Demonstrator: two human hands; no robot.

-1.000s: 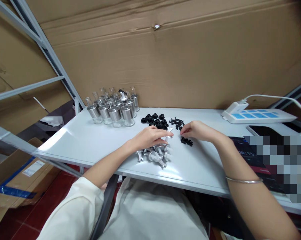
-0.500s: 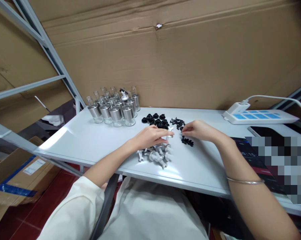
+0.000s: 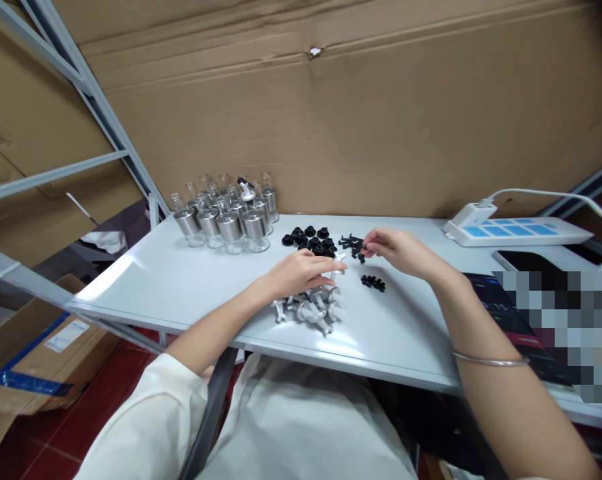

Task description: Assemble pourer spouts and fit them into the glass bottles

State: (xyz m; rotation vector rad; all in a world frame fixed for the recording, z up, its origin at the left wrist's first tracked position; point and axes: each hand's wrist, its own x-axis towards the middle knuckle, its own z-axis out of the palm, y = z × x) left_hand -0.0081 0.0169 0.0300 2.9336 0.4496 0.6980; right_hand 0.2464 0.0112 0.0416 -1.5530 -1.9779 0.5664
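My left hand is closed round a white pourer spout, part of which sticks out past its fingertips. Just below it lies a pile of white and silvery pourer spouts. My right hand has its fingers pinched at the edge of a heap of thin black plastic pieces; whatever is between the fingertips is too small to make out. Small round black pieces form a cluster below my right hand. Behind my left hand sit several black ribbed stoppers.
Glass bottles with metal sleeves stand at the back left, one topped by a black-and-white pourer. A power strip with a white plug and a phone are at the right. Cardboard walls the table's back.
My right hand has moved away from the small round black pieces, up to the thin black pieces. My left hand stays in place with the pourer spout.
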